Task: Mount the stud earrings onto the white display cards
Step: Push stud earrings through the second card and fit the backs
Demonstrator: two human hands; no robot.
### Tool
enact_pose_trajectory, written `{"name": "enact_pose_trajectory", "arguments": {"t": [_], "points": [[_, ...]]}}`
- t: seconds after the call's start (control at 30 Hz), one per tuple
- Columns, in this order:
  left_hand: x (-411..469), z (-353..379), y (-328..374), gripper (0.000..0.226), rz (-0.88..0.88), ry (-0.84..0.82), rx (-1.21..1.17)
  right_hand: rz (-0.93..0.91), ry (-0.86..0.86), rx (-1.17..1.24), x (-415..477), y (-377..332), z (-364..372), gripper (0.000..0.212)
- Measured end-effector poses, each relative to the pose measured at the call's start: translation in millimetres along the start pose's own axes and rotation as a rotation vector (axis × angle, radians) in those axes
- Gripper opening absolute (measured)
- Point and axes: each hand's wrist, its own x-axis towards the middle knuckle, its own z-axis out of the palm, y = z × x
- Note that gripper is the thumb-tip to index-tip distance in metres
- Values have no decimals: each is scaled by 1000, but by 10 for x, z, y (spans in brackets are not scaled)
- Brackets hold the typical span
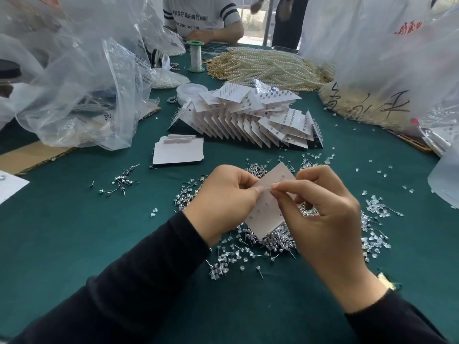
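My left hand [228, 202] pinches a white display card [269, 209] by its left edge, holding it tilted above the green table. My right hand [320, 214] pinches something tiny at the card's face with thumb and forefinger; the item itself is too small to see. Under and around the hands lies a heap of loose stud earrings [273, 242] and clear backs. A smaller scatter of studs [121, 181] lies to the left. Blank cards [177, 151] are stacked behind, and a long pile of filled cards [250, 117] lies further back.
Large clear plastic bags [82, 78] crowd the left side and more bags [387, 45] the right. Pearl strands [268, 65], a thread spool [196, 55] and a round clear box [191, 93] sit at the back. Another person [206, 23] works across the table.
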Motion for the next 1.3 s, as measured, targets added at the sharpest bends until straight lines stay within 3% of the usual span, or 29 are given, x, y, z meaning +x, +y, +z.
{"name": "enact_pose_trajectory", "arguments": {"t": [0.4,0.67,1.3], "points": [[-7,39,-11,14,24,66,-1,25,-18,-36,-41,-21,44,8],[-14,81,-28,14,85,128,14,54,90,-34,-92,-61,113,6],[-62,136,-28,15,39,102,-136,15,83,-83,-78,-58,96,4]]}}
